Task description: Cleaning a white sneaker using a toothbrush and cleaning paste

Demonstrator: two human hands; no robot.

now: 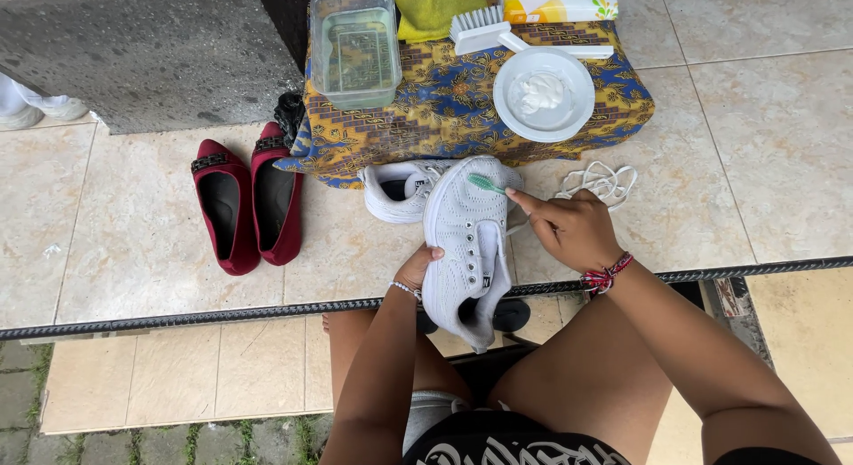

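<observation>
Over pale tiles (133,243), her left hand (418,268) gripped a white sneaker (466,238) while her right hand (573,230) pinched a green toothbrush (486,184) against its toe.

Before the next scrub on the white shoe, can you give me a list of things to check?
1. Left hand holding the white shoe by its side: ok.
2. Right hand gripping the toothbrush: ok.
3. Bristles touching the toe: ok.
4. Laces out of the shoe, lying on the tiles: ok.
5. White paste on the plate within reach: ok.
6. Water tub filled: cannot tell.
</observation>
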